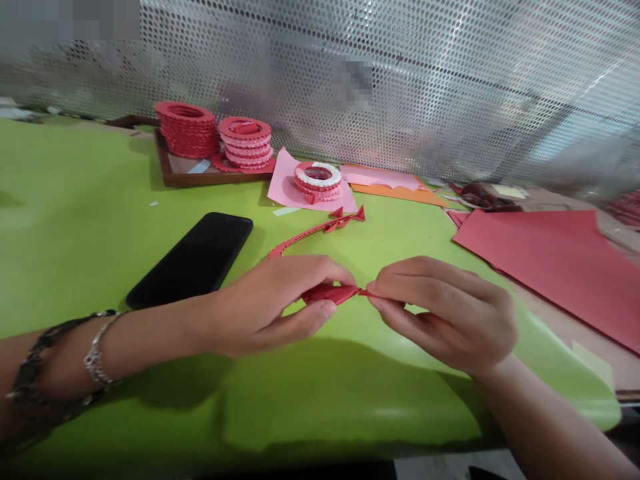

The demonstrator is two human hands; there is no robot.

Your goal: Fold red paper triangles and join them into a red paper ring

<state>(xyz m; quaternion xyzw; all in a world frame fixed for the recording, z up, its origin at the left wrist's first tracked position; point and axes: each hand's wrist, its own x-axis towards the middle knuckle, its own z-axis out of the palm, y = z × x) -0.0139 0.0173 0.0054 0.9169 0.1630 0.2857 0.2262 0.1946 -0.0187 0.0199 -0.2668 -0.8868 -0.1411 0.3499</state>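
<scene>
Between thumb and fingers, my left hand (pixel 285 303) grips a folded red paper piece (pixel 336 293) above the green table cover (pixel 310 400). My right hand (pixel 445 310) pinches the thin end of red paper that sticks out of this piece, so both hands hold it from opposite sides. Behind my left hand a long red folded-paper chain (pixel 310 233) curves away, ending in small pointed folds. Part of the chain is hidden by the hand, and I cannot tell whether it joins the held piece. A black phone (pixel 193 260) lies left of my left hand.
At the back, a brown tray (pixel 200 179) bears stacked red rings (pixel 187 130) and pink-and-red rings (pixel 245 143). More rings (pixel 319 179) sit on a pink sheet (pixel 283 180). Large red paper sheets (pixel 545 260) lie on the right. A perforated metal panel (pixel 425 87) stands behind everything.
</scene>
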